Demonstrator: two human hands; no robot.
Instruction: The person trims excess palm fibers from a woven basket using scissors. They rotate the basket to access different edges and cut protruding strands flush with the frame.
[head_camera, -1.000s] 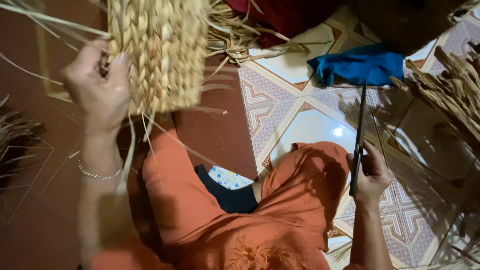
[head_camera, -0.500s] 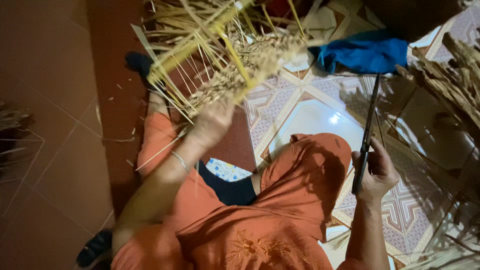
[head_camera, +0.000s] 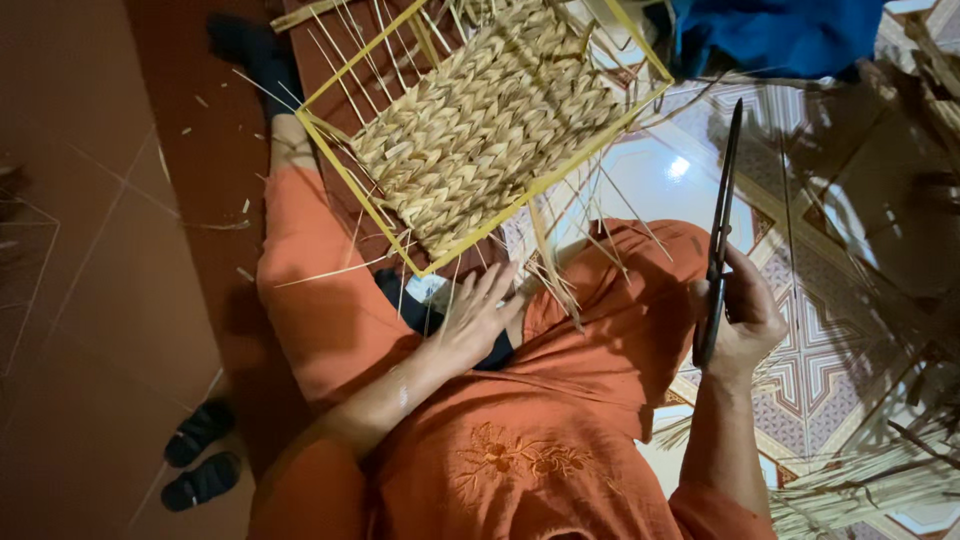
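A basket (head_camera: 485, 125) woven of straw on a yellow wire frame lies tilted across my knees, with loose straw ends sticking out around it. My left hand (head_camera: 476, 318) rests just below its near corner with fingers spread, touching the hanging straw ends. My right hand (head_camera: 745, 318) grips black scissors (head_camera: 720, 225) by the handles, blades shut and pointing up and away, to the right of the basket. I sit on the floor in orange clothes.
A blue cloth (head_camera: 775, 35) lies on the patterned tiles beyond the basket. Bundles of dry straw (head_camera: 870, 480) lie at the right. A pair of black sandals (head_camera: 200, 455) sits on the brown floor at the lower left.
The basket has come down from my raised left hand onto my knees, woven side up. My left hand has dropped to its near corner. The scissors stay in my right hand.
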